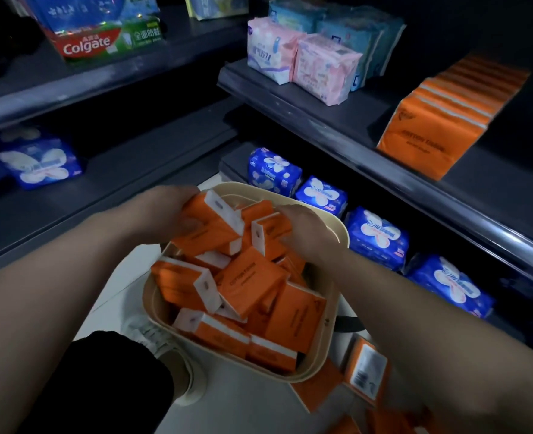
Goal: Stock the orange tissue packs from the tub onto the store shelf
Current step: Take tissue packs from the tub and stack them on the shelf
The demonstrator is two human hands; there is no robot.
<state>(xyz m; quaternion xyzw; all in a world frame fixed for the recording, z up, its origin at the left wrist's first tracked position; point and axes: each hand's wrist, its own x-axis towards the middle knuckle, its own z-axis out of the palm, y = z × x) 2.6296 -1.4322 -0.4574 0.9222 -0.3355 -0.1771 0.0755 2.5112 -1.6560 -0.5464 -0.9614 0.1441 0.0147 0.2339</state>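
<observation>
Orange, glossy film-wrapped tissue packs (pixel 249 280) lie jumbled in the beige rounded plastic tub (pixel 340 239) on the floor. At its far rim the left hand (pixel 165 211) grips one brick-shaped pack (pixel 208 227); the right hand (pixel 305 230) closes on another. Picking is underway; next, lift them to the shelf (pixel 368 120) beside the stocked orange row (pixel 437 120).

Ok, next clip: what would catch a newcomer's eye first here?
The beige tub at centre, heaped with orange packs, stands out against the dark shelves. Both hands are in its far end: the left hand grips a pack, the right hand rests on others. A neat row of orange packs already stands on the shelf at upper right.
</observation>
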